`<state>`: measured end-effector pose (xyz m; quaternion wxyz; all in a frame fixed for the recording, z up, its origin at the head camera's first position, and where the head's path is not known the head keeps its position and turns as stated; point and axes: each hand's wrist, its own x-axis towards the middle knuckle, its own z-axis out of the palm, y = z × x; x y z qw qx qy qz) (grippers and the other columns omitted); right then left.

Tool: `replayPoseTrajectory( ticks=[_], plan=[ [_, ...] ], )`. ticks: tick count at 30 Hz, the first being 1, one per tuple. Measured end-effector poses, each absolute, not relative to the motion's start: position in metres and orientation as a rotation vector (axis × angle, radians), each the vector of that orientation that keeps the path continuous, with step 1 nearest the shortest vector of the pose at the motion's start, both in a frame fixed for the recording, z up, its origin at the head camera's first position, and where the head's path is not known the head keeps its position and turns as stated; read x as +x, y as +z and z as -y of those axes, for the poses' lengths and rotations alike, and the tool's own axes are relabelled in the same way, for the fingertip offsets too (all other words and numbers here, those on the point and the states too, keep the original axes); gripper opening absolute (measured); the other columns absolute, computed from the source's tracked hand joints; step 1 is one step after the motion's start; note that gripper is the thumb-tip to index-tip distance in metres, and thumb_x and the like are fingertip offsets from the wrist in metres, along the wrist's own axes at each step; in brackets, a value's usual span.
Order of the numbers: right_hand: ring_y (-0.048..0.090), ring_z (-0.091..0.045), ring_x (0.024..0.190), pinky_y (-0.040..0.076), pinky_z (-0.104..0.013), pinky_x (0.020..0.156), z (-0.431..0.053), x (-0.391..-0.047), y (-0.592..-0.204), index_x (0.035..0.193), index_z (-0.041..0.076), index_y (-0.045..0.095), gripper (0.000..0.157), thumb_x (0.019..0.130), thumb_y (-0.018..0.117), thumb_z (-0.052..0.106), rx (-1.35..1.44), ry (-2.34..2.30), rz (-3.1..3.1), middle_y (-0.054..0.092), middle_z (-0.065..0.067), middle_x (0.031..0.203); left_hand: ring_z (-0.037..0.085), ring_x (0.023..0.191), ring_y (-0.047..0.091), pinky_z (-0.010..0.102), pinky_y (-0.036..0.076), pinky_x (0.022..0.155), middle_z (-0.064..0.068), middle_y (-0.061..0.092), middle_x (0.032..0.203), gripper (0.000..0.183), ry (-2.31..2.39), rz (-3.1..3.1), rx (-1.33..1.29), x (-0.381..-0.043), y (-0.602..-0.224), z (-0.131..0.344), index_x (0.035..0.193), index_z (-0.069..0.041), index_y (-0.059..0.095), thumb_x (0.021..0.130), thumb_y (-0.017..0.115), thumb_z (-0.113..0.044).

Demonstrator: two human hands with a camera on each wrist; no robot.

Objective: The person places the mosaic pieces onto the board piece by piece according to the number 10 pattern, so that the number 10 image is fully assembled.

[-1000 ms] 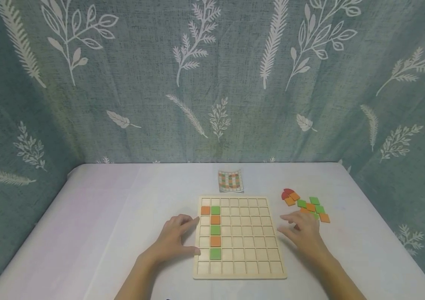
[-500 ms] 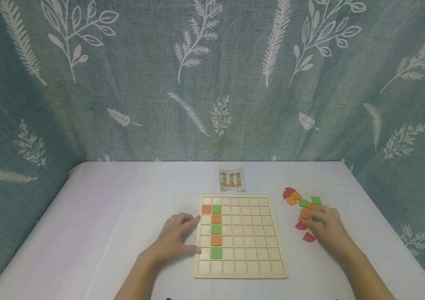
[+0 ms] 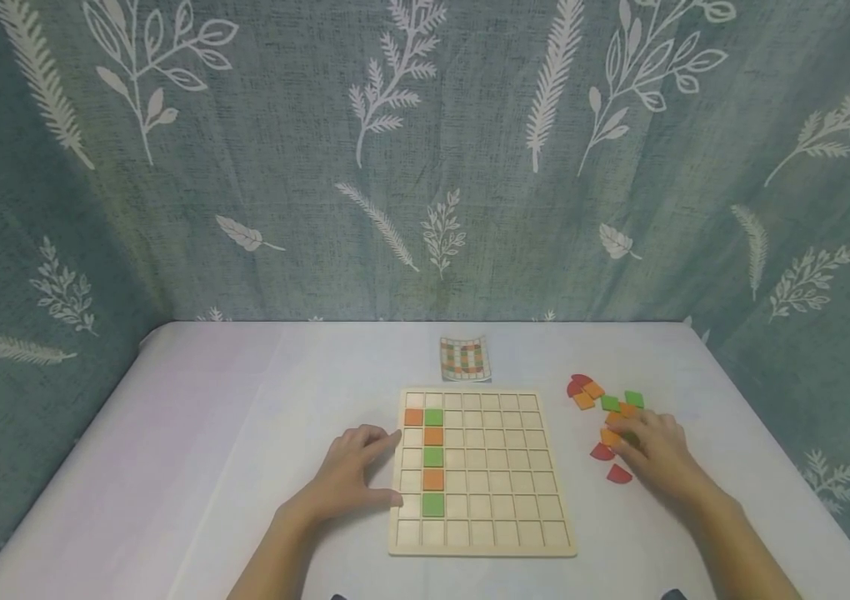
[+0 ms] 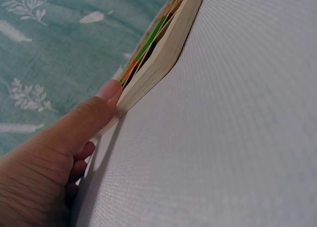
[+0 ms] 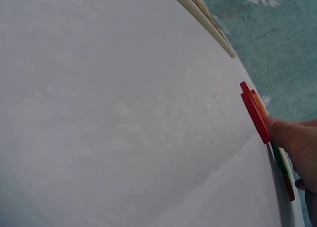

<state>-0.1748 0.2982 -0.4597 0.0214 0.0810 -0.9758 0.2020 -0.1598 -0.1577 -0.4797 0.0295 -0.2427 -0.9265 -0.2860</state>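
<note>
A square wooden grid board [image 3: 500, 475] lies on the white table. Orange and green square tiles fill part of its second column, with another orange tile [image 3: 413, 417] at the left. My left hand [image 3: 346, 475] rests at the board's left edge, thumb and index finger spread apart on the rim. In the left wrist view, the thumb [image 4: 110, 90] touches the frame's edge. My right hand [image 3: 657, 454] is over the loose tiles, fingertips down beside an orange tile [image 3: 609, 437]. Its fingers hide part of the pile, so whether they pinch a tile is unclear.
Red quarter-circle pieces [image 3: 619, 474] lie near my right thumb, and more red and orange pieces [image 3: 584, 401] sit farther back. Green tiles [image 3: 634, 399] lie beyond the right hand. A small card with a coloured grid pattern [image 3: 465, 360] stands behind the board.
My right hand has moved right from beside the board to the loose tiles, then shifted only slightly. The left hand stays at the board's edge.
</note>
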Motion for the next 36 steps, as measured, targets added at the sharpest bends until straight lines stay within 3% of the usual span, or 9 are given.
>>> replayPoseTrajectory(
  ticks=[10,17,25,29,36],
  plan=[
    [0.037,-0.03,0.102,0.035,-0.048,0.08,-0.295,-0.165,-0.462,0.111,0.002,0.06,0.038,0.084,0.07,0.027,0.273,0.659,2.907,0.056,-0.015,0.108,0.016,0.104,0.044,0.038,0.035,0.089,0.0,0.051,0.115,0.085,-0.872,2.826,-0.774,-0.159,-0.481,0.159,0.135,-0.011,0.053,0.065,0.078,-0.053],
    [0.038,-0.033,0.106,0.03,-0.05,0.085,-0.276,-0.151,-0.454,0.103,0.004,0.063,0.028,0.08,0.074,0.015,0.294,0.705,2.863,0.058,-0.016,0.109,0.016,0.105,0.044,0.039,0.035,0.09,-0.001,0.051,0.116,0.085,-0.879,2.84,-0.769,-0.159,-0.48,0.158,0.135,-0.011,0.053,0.066,0.077,-0.055],
    [0.043,-0.017,0.091,0.026,-0.034,0.081,-0.252,-0.144,-0.461,0.093,0.009,0.062,0.029,0.069,0.079,0.008,0.61,0.623,2.585,0.059,0.001,0.09,0.018,0.107,0.044,0.041,0.035,0.091,0.001,0.052,0.117,0.086,-0.913,2.852,-0.764,-0.159,-0.478,0.157,0.136,-0.011,0.052,0.065,0.078,-0.053],
    [0.045,-0.014,0.09,0.025,-0.033,0.086,-0.239,-0.143,-0.464,0.093,0.012,0.061,0.03,0.069,0.077,0.011,0.763,0.597,2.493,0.057,0.004,0.091,0.018,0.108,0.044,0.041,0.035,0.092,0.001,0.051,0.117,0.086,-0.914,2.87,-0.752,-0.159,-0.477,0.158,0.136,-0.011,0.052,0.066,0.077,-0.054],
    [0.044,-0.011,0.089,0.025,-0.03,0.083,-0.218,-0.141,-0.462,0.093,0.013,0.061,0.029,0.069,0.078,0.017,0.802,0.616,2.474,0.056,0.006,0.091,0.018,0.109,0.043,0.042,0.034,0.093,0.001,0.05,0.119,0.081,-0.92,2.896,-0.757,-0.159,-0.475,0.158,0.136,-0.011,0.051,0.07,0.075,-0.051]
  ],
)
